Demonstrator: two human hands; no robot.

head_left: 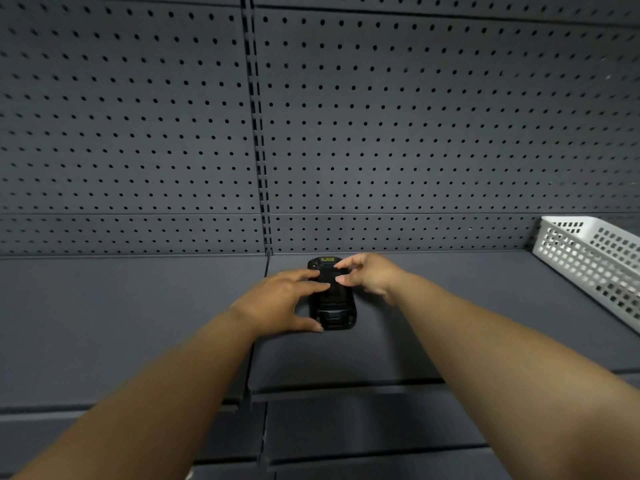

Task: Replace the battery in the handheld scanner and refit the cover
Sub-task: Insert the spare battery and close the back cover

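Note:
A black handheld scanner (pixel 335 311) lies back side up on the dark grey shelf (pixel 138 306), with a small yellow label at its far end. My left hand (pixel 280 303) rests on its left side, fingers spread across the back and thumb at the near left corner. My right hand (pixel 367 275) hovers at the far right end, fingers curled with the tips touching or just above the scanner's top. Whether the battery cover is on or off is not clear; the scanner's middle is partly hidden by my fingers.
A white perforated plastic basket (pixel 595 261) stands at the right edge of the shelf. A grey pegboard wall (pixel 415 133) rises behind the shelf. A lower shelf (pixel 346 427) edge runs below, near my forearms.

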